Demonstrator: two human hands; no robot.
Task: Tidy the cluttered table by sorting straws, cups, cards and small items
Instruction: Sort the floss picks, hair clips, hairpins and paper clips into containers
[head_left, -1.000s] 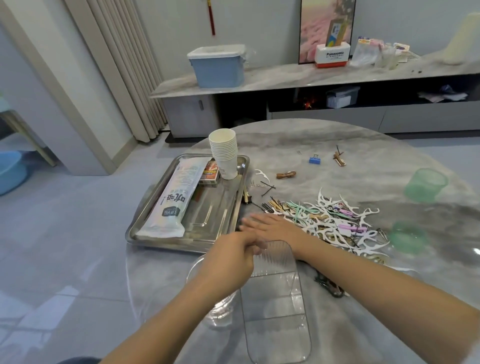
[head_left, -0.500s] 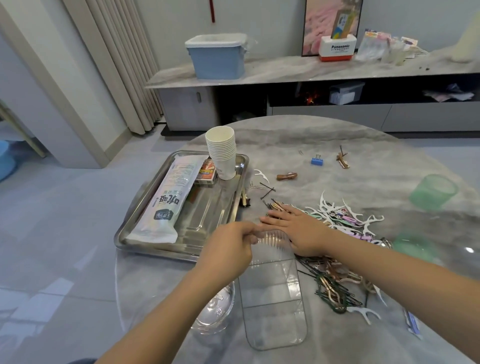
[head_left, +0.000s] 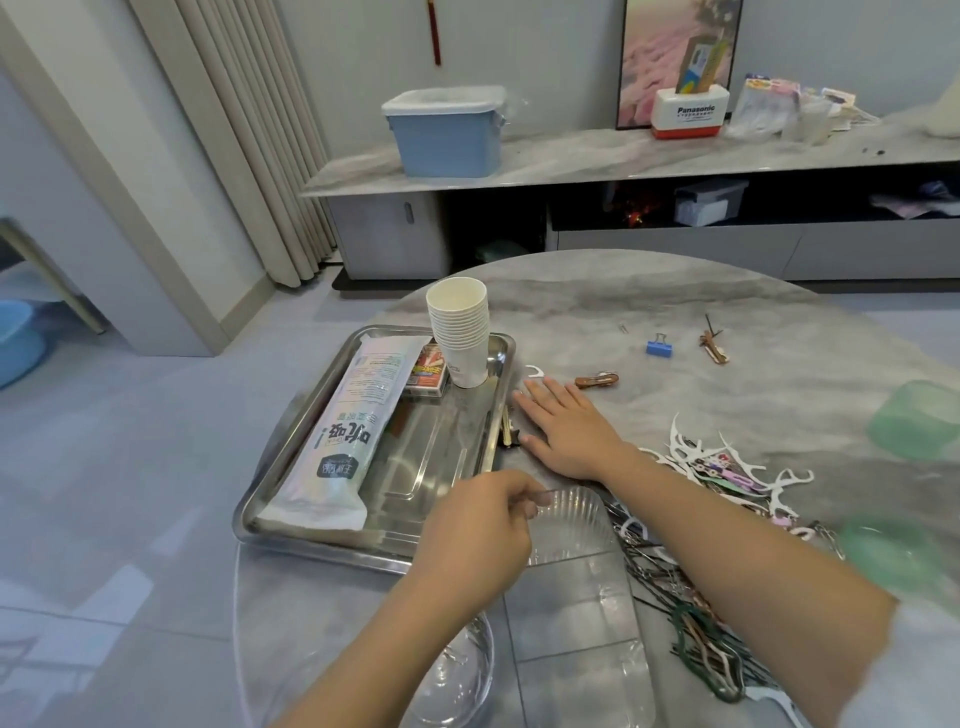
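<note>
head view: the right hand has been slid away from the clear divided box and up the bench, and is now laid flat beside the steel tray, fingers straight and spread, fingertips just short of a white floss pick; nothing is seen held under it. the left hand has stayed at the far end of the box, fingers curled, with a thin wire-like item pinched at the tips. judged: one small item is being dropped into the box while the next is being swept for. paper cups, a straw pack and a card box are already on the tray; a heap of picks and ties is left unsorted at right. the pinched item is too thin to identify. green containers at the right edge are blurred. a glass bowl is partly hidden by the left forearm.
</note>
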